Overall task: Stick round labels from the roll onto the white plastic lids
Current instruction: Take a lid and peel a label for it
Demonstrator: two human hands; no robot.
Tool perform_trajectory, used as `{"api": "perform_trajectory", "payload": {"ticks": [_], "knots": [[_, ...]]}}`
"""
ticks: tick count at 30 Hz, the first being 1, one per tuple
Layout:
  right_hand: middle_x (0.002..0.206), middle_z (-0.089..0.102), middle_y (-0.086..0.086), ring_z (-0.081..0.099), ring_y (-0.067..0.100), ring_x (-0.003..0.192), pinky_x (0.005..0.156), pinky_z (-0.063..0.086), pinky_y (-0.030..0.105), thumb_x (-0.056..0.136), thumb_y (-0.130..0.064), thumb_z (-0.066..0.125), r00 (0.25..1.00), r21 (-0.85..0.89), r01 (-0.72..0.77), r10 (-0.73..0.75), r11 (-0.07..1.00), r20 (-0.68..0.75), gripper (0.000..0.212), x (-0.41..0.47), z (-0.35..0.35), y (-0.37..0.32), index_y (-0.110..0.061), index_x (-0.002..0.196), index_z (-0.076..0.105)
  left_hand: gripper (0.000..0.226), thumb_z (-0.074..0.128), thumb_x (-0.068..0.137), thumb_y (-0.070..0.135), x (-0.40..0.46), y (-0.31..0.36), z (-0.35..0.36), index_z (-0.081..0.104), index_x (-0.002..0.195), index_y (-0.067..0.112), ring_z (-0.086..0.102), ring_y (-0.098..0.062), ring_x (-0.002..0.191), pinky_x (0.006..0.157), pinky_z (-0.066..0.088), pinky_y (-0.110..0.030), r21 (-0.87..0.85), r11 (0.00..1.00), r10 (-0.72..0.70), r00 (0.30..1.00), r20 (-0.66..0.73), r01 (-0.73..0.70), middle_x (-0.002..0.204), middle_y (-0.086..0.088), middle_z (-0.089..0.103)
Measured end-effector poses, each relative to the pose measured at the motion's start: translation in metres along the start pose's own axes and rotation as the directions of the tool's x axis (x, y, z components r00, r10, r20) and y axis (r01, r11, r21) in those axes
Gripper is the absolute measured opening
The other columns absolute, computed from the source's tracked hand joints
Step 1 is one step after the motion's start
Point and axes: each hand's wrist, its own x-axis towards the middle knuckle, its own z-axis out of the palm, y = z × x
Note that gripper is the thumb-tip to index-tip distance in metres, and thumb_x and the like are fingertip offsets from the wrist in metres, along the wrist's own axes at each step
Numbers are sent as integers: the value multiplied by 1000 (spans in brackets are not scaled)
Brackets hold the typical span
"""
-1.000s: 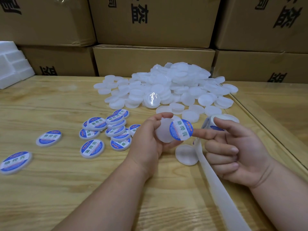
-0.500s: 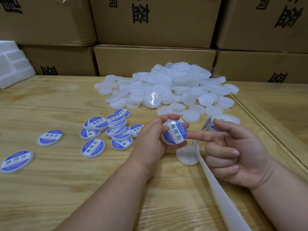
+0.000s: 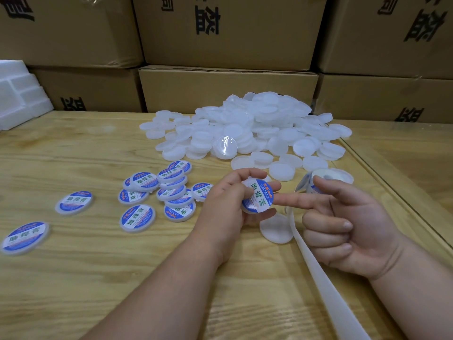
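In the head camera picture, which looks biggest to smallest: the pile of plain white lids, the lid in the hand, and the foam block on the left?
1. Pile of plain white lids: largest.
2. Foam block: cut off by the picture's edge, so its full size is unsure.
3. Lid with the blue label, held by the left hand: smallest.

White lids (image 3: 247,128); blue-white labels (image 3: 257,196), green lettering; brown boxes (image 3: 228,89).

Bare table (image 3: 73,278) near-left; lid pile (image 3: 245,128) blocks far centre; boxes (image 3: 228,89) behind
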Motion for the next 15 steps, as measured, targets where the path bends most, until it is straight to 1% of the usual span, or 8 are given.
{"api": "perform_trajectory", "payload": {"ticks": [2, 5, 9, 13, 15], "knots": [[44, 22, -6, 16, 8, 40, 35, 22, 15, 76, -38, 84, 1000, 3, -1, 1, 1000, -5, 74, 0, 0, 0, 0, 135, 60, 42, 35, 89, -6, 0, 0, 0, 69, 100, 15, 73, -29, 104, 71, 60, -37, 10, 1000, -2, 1000, -2, 2, 104, -18, 76], [44, 22, -6, 17, 8, 40, 34, 22, 16, 76, -37, 84, 1000, 6, -3, 3, 1000, -1, 76, 0, 0, 0, 0, 137, 58, 47, 36, 79, -8, -1, 0, 1, 69, 101, 17, 73, -26, 105, 72, 61, -36, 41, 999, 8, 1000, 0, -8, 105, -15, 77], [44, 23, -6, 19, 8, 40, 36, 22, 17, 81, -39, 79, 999, 10, -13, 12, 1000, 34, 75, 0, 0, 0, -1, 141, 55, 54, 30, 84, -18, -1, -2, 1, 64, 107, 16, 73, -20, 105, 75, 61, -32, 106, 993, 44, 999, -13, -42, 104, -10, 78], [46, 26, -5, 19, 9, 42, 37, 21, 19, 87, -42, 71, 996, -12, -16, 17, 1000, 90, 72, 0, -1, 0, -4, 146, 50, 48, 39, 82, -14, -2, -4, 1, 63, 110, 17, 73, -16, 103, 75, 60, -28, 117, 990, 77, 997, -27, -73, 103, -7, 78], [48, 29, -4, 19, 9, 44, 38, 21, 21, 91, -42, 66, 992, -4, -14, 14, 1000, 124, 72, -1, -2, 0, -5, 150, 45, 42, 47, 80, -5, -2, -4, 1, 63, 110, 19, 74, -17, 102, 75, 60, -26, 108, 990, 95, 995, -39, -91, 102, -6, 78]]}}
